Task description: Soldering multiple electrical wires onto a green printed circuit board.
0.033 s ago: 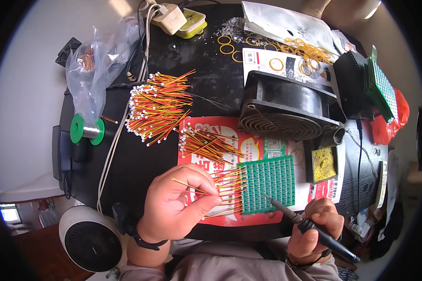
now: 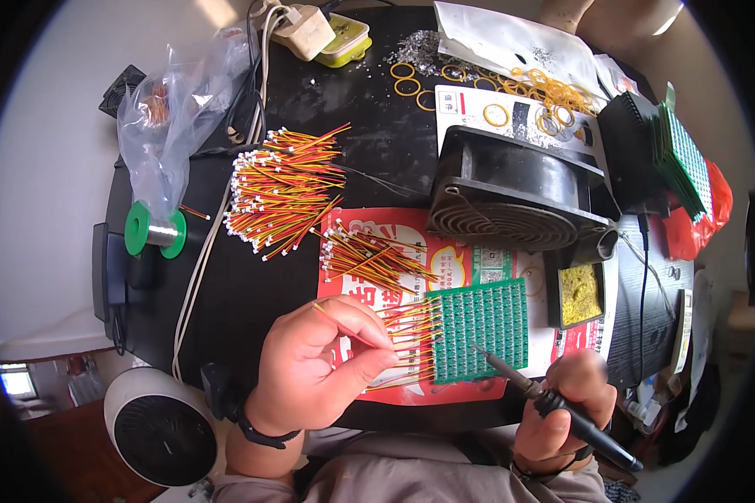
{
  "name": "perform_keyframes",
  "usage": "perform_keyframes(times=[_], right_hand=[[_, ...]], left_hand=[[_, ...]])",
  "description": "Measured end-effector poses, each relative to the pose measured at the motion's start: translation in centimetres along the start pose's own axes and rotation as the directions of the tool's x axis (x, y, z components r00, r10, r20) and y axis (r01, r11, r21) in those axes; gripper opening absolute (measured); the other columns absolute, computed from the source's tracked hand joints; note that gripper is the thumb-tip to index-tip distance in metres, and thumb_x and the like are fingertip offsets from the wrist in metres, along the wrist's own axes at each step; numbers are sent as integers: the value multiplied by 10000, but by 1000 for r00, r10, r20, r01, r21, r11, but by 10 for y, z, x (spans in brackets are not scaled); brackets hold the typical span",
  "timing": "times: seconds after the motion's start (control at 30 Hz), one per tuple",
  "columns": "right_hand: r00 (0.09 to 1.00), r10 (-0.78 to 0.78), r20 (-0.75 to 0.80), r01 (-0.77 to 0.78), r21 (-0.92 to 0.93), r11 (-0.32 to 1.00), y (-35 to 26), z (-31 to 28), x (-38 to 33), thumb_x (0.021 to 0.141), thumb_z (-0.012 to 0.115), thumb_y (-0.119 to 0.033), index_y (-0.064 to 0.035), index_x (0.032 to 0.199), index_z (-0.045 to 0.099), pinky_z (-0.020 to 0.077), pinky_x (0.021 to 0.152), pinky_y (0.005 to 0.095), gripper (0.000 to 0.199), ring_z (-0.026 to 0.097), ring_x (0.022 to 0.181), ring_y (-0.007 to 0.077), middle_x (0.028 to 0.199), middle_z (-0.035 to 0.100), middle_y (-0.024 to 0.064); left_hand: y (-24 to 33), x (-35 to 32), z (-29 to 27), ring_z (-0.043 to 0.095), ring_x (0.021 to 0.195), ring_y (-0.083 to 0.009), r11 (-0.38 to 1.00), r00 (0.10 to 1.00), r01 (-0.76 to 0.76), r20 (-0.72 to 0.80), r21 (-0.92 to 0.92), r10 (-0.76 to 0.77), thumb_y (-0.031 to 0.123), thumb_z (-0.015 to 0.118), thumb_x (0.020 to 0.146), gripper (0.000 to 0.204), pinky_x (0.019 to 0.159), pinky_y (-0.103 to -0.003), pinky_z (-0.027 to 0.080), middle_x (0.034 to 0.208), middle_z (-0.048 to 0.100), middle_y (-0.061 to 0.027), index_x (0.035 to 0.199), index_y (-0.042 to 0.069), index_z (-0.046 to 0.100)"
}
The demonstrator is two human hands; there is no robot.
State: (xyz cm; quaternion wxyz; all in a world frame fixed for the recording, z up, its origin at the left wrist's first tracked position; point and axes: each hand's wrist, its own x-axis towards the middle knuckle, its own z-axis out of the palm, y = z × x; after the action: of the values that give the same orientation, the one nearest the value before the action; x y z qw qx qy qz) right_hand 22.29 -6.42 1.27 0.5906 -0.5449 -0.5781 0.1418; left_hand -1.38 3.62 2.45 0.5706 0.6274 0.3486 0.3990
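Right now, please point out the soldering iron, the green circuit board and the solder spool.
soldering iron (image 2: pixel 580 422): head view, on its black handle.
green circuit board (image 2: pixel 482 329): head view, middle of its face.
solder spool (image 2: pixel 136 229): head view, on its green flange.

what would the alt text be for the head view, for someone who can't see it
Seen from above, a person's left hand pinches a thin red-and-yellow wire beside a green circuit board, while the right hand holds a soldering iron with its tip over the board. Behind lie piles of wires, a black fan, a solder spool and yellow rings on a dark table.
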Motion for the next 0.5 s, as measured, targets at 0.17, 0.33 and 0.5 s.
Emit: perform_keyframes(times=[0.17, 0.33, 0.5], right_hand=[[998, 55, -24, -53, 85, 995, 7, 3, 6, 897, 613, -312, -15, 959, 438, 417, 637, 335, 350, 471, 645, 169, 706, 473, 79], [993, 119, 3, -119, 83, 989, 9, 4, 13, 913, 598, -324, -17, 968, 443, 432, 936, 489, 349, 478, 675, 164, 733, 480, 81], [975, 220, -6, -215, 191, 958, 1, 8, 12, 915, 610, -365, -17, 948, 464, 320, 1080, 613, 378, 471, 732, 170, 755, 472, 97]], left_hand=[[9, 2, 7, 692, 846, -202, 979, 979, 202, -30, -4, -202, -113, 654, 819, 146, 754, -291, 551, 885, 685, -168, 949, -59, 614], [11, 5, 4, 701, 835, -179, 954, 979, 138, 109, 267, -172, -62, 628, 872, 69, 738, -291, 560, 871, 701, -157, 936, -84, 643], [12, 2, 11, 693, 790, -184, 982, 980, 185, -82, 24, -182, 15, 606, 923, 118, 721, -290, 552, 844, 691, -154, 986, -84, 604]])
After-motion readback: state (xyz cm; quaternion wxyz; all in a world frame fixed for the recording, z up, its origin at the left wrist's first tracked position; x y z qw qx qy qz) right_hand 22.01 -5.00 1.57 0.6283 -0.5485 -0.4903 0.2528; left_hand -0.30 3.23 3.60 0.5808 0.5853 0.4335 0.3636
